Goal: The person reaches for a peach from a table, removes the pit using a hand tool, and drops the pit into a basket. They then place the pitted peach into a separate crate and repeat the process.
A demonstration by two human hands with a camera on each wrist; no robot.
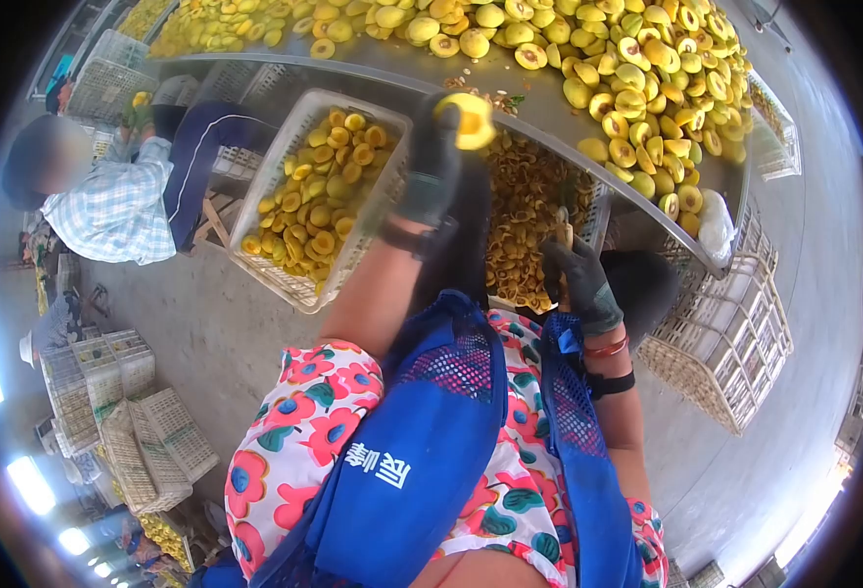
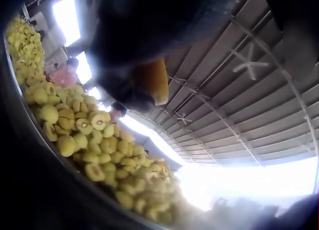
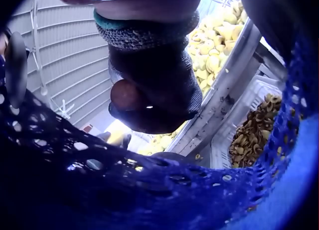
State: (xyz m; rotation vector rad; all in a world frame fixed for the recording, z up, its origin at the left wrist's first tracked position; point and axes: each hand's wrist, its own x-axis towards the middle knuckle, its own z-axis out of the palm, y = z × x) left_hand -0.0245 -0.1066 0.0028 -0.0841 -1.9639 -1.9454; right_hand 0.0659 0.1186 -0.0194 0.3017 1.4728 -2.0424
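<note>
In the head view my left hand (image 1: pixel 430 162), in a dark glove, grips a yellow peach half (image 1: pixel 473 123) above the near edge of the metal table. The left wrist view shows the dark glove (image 2: pixel 154 30) large, with part of the peach half (image 2: pixel 155 83) under the fingers. My gloved right hand (image 1: pixel 582 282) is lower and to the right, its fingers curled round a tool with a light wooden handle (image 1: pixel 565 231). The handle's round brown end (image 3: pixel 125 94) sticks out of the fist in the right wrist view; the tool's working end is hard to make out.
Halved peaches (image 1: pixel 637 88) heap on the metal table (image 1: pixel 549 103). Below its edge, a crate (image 1: pixel 596 211) holds brownish scraps (image 1: pixel 525 220). Left of my legs stands a white crate (image 1: pixel 245 211) of peach halves. Another person (image 1: pixel 113 211) sits at left; an upturned basket (image 1: pixel 720 333) is at right.
</note>
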